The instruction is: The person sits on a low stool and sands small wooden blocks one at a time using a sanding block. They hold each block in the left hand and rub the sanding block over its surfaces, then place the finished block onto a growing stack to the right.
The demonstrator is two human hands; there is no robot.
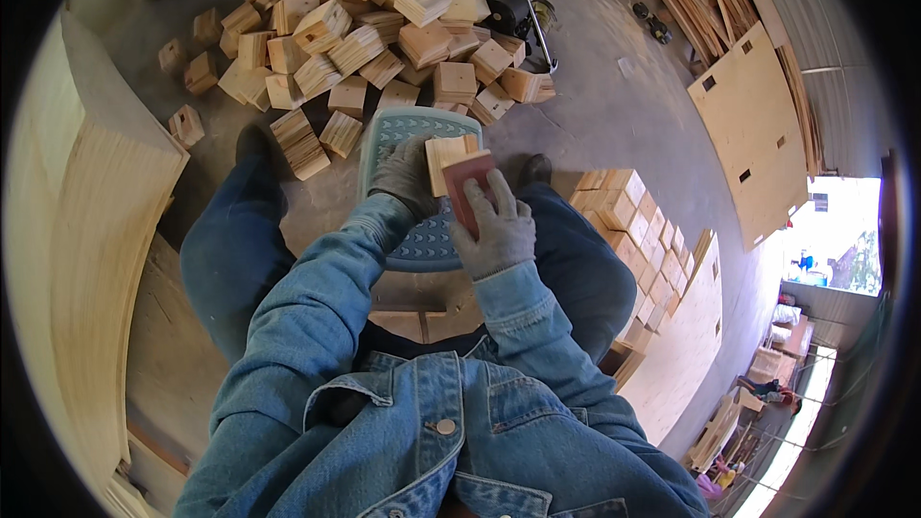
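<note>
My left hand (pixel 407 178), in a grey glove, grips a pale wooden block (pixel 444 152) by its left side. In my gloved right hand (pixel 496 230) is a flat, reddish-brown sanding block (pixel 466 184), with the fingers spread over its top. The sanding block lies against the right side of the wooden block, and its underside is hidden. Both hands are above a blue-grey plastic stool (pixel 422 247) with a patterned top, between my knees.
A large heap of wooden blocks (pixel 360 38) covers the floor ahead. Beside it stands a dark tool (pixel 513 14) with a metal bar. Neatly stacked blocks (pixel 638 221) sit to my right on a board. Plywood sheets (pixel 91 192) rise at left; a panel (pixel 753 134) leans far right.
</note>
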